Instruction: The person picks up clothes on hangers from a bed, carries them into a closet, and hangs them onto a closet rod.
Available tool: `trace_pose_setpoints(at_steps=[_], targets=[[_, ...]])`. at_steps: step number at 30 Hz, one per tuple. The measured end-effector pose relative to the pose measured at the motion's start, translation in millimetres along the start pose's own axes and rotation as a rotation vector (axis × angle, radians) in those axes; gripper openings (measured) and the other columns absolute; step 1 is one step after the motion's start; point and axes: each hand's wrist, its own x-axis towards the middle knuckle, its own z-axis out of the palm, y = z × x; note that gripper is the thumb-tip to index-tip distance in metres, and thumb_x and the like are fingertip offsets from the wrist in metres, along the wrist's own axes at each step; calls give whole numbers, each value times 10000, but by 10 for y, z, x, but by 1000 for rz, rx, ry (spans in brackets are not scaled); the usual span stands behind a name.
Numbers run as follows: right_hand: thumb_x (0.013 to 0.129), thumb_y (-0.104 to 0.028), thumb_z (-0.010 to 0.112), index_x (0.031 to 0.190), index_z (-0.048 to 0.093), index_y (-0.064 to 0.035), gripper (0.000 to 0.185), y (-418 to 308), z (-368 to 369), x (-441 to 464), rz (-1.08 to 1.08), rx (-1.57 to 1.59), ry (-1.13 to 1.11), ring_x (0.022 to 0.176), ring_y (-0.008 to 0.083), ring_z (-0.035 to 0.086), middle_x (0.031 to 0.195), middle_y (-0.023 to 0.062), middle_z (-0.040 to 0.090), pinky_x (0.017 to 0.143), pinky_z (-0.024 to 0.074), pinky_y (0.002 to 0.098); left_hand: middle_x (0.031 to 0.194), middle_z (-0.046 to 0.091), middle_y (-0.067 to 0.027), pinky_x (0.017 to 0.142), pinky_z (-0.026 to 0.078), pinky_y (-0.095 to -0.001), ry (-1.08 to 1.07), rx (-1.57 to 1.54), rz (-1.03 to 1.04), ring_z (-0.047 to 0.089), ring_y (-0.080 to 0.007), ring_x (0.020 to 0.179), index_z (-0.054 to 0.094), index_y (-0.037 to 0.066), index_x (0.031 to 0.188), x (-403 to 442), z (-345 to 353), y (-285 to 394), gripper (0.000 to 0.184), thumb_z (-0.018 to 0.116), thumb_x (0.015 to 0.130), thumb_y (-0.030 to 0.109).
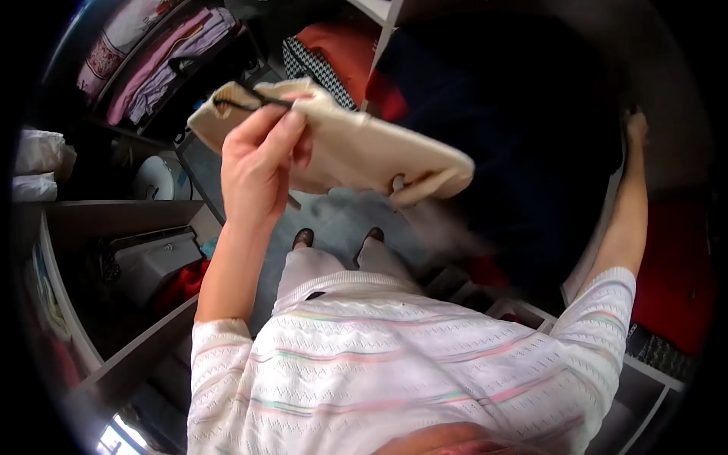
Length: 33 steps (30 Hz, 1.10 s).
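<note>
Left hand (262, 155): pinching cream cloth (371, 152).
Cloth's long axis: rightward from pinch, sloping down.
Right hand (638, 127): farther; cannot tell grip.

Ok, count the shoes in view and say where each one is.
2: the left shoe and the right shoe, both on the floor, below the beige item in the left hand as pictured. Others may be hidden in shadow.

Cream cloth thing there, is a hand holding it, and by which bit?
The left grip holds the cream cloth thing by its upper edge, near a dark cord.
</note>
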Motion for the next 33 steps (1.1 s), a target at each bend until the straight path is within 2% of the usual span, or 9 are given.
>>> trace_pose_setpoints(at_steps=[4, 6, 8, 10, 16, 22, 24, 28, 33], targets=[[857, -297, 537, 1178, 516, -53, 403, -1149, -1162, -1389, -202, 968, -274, 971, 147, 548, 1112, 86, 565, 827, 430, 279, 709, 558, -37, 544, 382, -198, -74, -71, 13, 480, -79, 606, 590, -46, 973, 251, -10, 115, 200, 562, 832, 93], [854, -256, 550, 1139, 543, -71, 341, -1714, -1563, -2141, -698, 969, -439, 902, 122, 556, 1008, 71, 599, 762, 456, 268, 698, 561, -31, 537, 386, -193, -152, -50, 33, 481, -73, 592, 605, -39, 938, 367, -74, 167, 178, 576, 825, 95], [826, -220, 585, 1120, 549, -67, 334, -2241, -1760, -2897, -901, 1056, -627, 831, 142, 569, 927, 58, 608, 707, 469, 255, 669, 561, -17, 513, 386, -180, -217, -60, 73, 471, -56, 559, 628, -17, 878, 441, -79, 208, 132, 598, 812, 93], [803, -177, 606, 1055, 568, -44, 287, -2660, -1867, -3405, -1016, 828, -481, 732, 143, 570, 841, 59, 608, 634, 463, 253, 665, 559, -7, 491, 379, -171, -290, -11, 92, 470, -41, 554, 629, -9, 871, 447, -94, 290, 118, 592, 816, 89], [830, -138, 576, 881, 600, -3, 147, -2861, -1795, -3826, -849, 953, -300, 557, 94, 466, 633, 43, 525, 521, 390, 234, 751, 596, -24, 576, 447, -185, -532, 331, 260, 527, -53, 636, 599, -25, 1004, 499, -233, 478, 211, 587, 821, 80], [870, -197, 543, 865, 607, -6, 201, -2618, -1988, -3767, -729, 1072, -417, 631, 37, 463, 683, -38, 543, 574, 388, 183, 865, 619, -2, 658, 434, -183, -288, 1018, 1302, 549, -59, 746, 627, 35, 1013, 975, -780, 1246, 237, 633, 789, 113], [871, -210, 541, 862, 608, -10, 211, -2564, -2016, -3747, -748, 1071, -407, 638, 37, 468, 685, -37, 543, 581, 392, 184, 1194, 516, -137, 901, 410, -320, -437, 1196, 1025, 512, -215, 1054, 526, 113, 1182, 826, -658, 1484, 444, 645, 770, 226], [871, -207, 541, 885, 624, -30, 196, -2439, -2069, -3637, -791, 1063, -419, 686, 49, 500, 741, -28, 574, 620, 411, 197, 764, 649, -57, 593, 513, -261, -475, 958, 760, 596, -159, 621, 658, 105, 956, 970, -462, 1371, 160, 578, 820, 133], [828, -167, 579, 860, 617, -13, 163, -2356, -2396, -3658, -557, 915, -348, 703, 73, 532, 757, 5, 599, 611, 443, 235, 724, 646, -64, 510, 490, -224, -449, 791, 635, 577, -104, 581, 652, 33, 928, 874, -158, 1346, 180, 595, 823, 168]])
